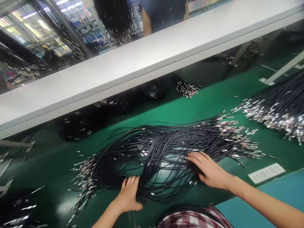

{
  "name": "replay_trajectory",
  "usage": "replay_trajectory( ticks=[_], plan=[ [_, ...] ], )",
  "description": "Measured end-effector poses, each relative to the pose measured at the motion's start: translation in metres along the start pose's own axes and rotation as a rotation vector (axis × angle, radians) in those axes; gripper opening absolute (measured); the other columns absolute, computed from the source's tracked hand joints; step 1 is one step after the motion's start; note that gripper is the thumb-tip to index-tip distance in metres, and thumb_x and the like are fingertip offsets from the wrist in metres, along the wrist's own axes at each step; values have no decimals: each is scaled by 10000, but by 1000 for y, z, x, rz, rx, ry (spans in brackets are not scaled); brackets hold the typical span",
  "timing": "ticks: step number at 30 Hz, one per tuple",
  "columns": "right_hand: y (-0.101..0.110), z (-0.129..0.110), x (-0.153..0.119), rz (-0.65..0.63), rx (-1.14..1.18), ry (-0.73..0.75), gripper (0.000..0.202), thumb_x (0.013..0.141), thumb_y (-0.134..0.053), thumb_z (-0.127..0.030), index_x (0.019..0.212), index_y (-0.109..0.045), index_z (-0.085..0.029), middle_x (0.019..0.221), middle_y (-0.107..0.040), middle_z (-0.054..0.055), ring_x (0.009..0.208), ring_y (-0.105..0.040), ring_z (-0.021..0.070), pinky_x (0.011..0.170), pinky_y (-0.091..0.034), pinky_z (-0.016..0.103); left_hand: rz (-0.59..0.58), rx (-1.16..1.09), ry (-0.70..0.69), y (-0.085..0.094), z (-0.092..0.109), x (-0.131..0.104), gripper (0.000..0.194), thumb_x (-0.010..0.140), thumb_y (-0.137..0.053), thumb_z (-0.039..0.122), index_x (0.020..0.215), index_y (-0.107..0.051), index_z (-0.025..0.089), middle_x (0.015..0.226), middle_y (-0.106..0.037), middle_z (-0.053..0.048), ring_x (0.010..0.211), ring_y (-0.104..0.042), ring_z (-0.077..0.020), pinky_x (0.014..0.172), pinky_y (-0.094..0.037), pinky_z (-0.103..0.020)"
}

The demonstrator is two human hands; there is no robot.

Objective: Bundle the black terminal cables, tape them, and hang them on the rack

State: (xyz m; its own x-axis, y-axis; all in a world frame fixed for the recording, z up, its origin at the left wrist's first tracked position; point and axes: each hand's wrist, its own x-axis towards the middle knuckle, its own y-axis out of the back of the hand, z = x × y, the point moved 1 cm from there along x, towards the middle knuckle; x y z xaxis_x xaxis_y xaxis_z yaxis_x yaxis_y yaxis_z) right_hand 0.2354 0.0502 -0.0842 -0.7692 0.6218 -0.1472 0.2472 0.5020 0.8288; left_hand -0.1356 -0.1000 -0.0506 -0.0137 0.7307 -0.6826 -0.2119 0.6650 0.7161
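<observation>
A large loose bundle of thin black cables (166, 141) lies across the green tabletop in front of me. Pale metal-tipped ends fan out at its left and right sides. My left hand (129, 194) rests at the near edge of the bundle, fingers stretched over the strands and thumb apart. Farther right, my right hand (210, 169) lies on the near side of the cables with its fingers extended, the fingertips touching strands. Neither hand is closed around anything I can see. Some cables under the fingers are hidden.
A white shelf (152, 52) crosses above the table, with a small cable bundle (188, 88) beneath it. More cables (280, 110) lie at the right, near a printed label (266, 173). Cable bunches (118, 19) hang behind the shelf, where a person (163, 14) stands.
</observation>
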Motion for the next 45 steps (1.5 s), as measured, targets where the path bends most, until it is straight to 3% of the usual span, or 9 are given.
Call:
replay_trajectory(
  ticks=[6,10,13,17,21,28,35,39,45],
  plan=[
    [23,-32,118,150,-7,71,948,681,-741,-180,1508,-276,-184,1559,-314,194,1446,-270,328,1163,-206,559,326,-363,79,33,61,57,664,669,-746,425,1204,-506,114,1114,-649,-191,1086,-601,-342,929,-465,-447],
    [19,-61,166,-7,-65,508,690,724,-752,-242,1365,-496,-224,1472,-458,148,1396,-361,296,1161,-176,541,302,-579,-57,21,76,43,237,856,-534,265,1061,-590,160,873,-685,-81,847,-630,-211,806,-484,-315],
    [14,-57,155,-96,-21,693,244,830,-626,-245,1071,-666,-237,1264,-616,77,1197,-543,214,1075,-347,400,210,-625,-240,18,66,-5,138,854,-528,259,893,-637,184,727,-635,-9,723,-562,-146,721,-459,-233],
    [29,-12,125,4,-50,502,218,756,-631,-152,953,-685,-229,1279,-600,85,1209,-524,252,1058,-358,440,97,-617,-310,23,60,-40,114,826,-554,258,820,-637,179,652,-565,22,649,-484,-113,637,-416,-190],
    [88,14,115,-18,-135,300,271,751,-580,-100,970,-674,-228,1283,-617,71,1129,-591,245,973,-439,388,176,-647,-316,41,66,-18,135,824,-537,235,903,-627,172,693,-567,17,658,-486,-117,635,-418,-205],
    [188,-36,75,173,-244,252,256,803,-546,-216,1032,-660,-220,1045,-678,53,1064,-602,265,903,-426,368,194,-606,-316,78,66,11,246,820,-558,259,1032,-622,153,675,-551,34,609,-485,-110,591,-399,-215],
    [133,14,57,-43,-265,86,132,631,-617,-107,690,-647,-221,662,-662,31,766,-621,221,851,-422,344,66,-396,-286,46,64,12,161,861,-508,259,883,-651,187,785,-655,-21,743,-603,-180,703,-447,-266],
    [136,4,46,-69,-335,81,260,638,-609,-84,854,-664,-219,686,-674,56,724,-617,235,783,-418,358,49,-214,-175,12,63,17,126,786,-562,182,894,-626,187,818,-666,-38,814,-628,-212,778,-455,-299],
    [131,1,4,-23,-357,128,201,658,-645,-199,844,-643,-278,736,-650,67,767,-611,265,811,-413,415,128,-120,-242,-4,-13,-5,856,561,-809,574,1282,-533,206,1298,-576,-141,1233,-501,-328,1100,-318,-493]
  ],
)
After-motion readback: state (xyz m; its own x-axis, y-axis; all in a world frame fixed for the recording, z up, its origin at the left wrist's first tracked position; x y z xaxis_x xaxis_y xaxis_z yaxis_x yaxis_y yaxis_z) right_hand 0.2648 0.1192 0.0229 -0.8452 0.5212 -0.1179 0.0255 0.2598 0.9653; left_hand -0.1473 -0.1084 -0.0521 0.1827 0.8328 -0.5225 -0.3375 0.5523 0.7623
